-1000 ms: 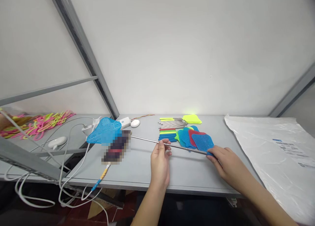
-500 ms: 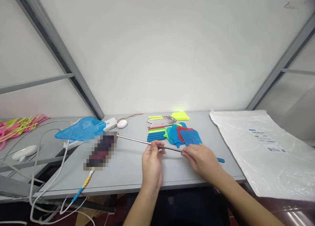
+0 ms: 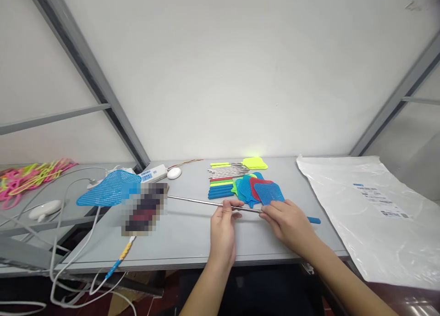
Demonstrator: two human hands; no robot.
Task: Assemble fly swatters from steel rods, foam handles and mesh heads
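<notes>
A fly swatter is held across the desk in both my hands. Its blue mesh head (image 3: 103, 192) is out to the left, partly behind a pixelated patch. From there a thin metal rod (image 3: 192, 200) runs right to a blue grip, whose end (image 3: 313, 220) shows beyond my right hand. My left hand (image 3: 222, 231) is closed, pinching the rod near its middle between thumb and fingers. Further along, my right hand (image 3: 287, 222) is closed around the rod near the grip. Just behind my hands lie several swatter heads (image 3: 270, 193) in blue, red and green.
Several coloured handles (image 3: 220, 192) and metal rods (image 3: 227, 171) lie in rows, beside a yellow swatter head (image 3: 254, 163). White plastic packaging (image 3: 374, 233) covers the right side. On the left are a power strip (image 3: 154, 174), a white round object (image 3: 174, 173), cables and pink-yellow strips (image 3: 37, 176).
The view has shifted slightly, moving the desk items a little right in the picture. The held swatter's blue head sits slightly lower. Both hands keep hold of the rod.
</notes>
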